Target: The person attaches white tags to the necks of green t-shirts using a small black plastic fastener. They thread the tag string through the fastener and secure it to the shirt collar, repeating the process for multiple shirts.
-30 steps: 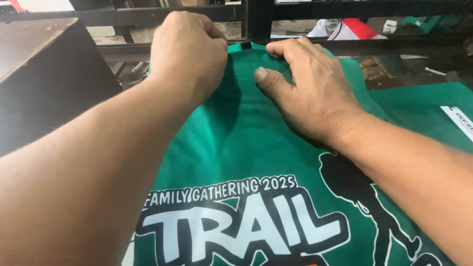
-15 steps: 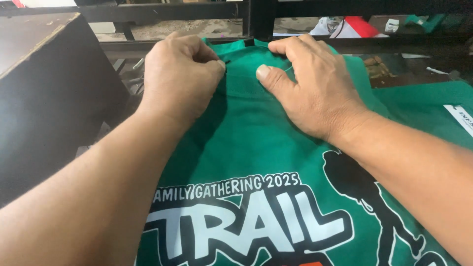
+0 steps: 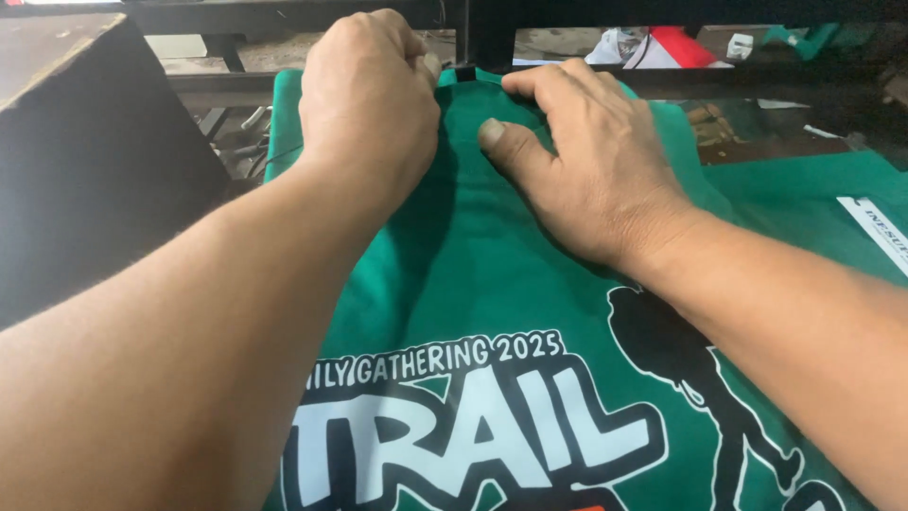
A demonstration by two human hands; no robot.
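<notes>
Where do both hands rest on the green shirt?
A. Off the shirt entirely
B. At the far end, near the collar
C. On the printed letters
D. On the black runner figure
B: the left hand and right hand press the green shirt beside its collar, beyond the print.

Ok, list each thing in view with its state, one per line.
green shirt: spread flat, printed side up, collar at the far edge.
left hand: fingers curled, pressing the shirt near the collar.
right hand: flat on the shirt, fingers at the collar.
dark board: bare, beside the shirt.
</notes>
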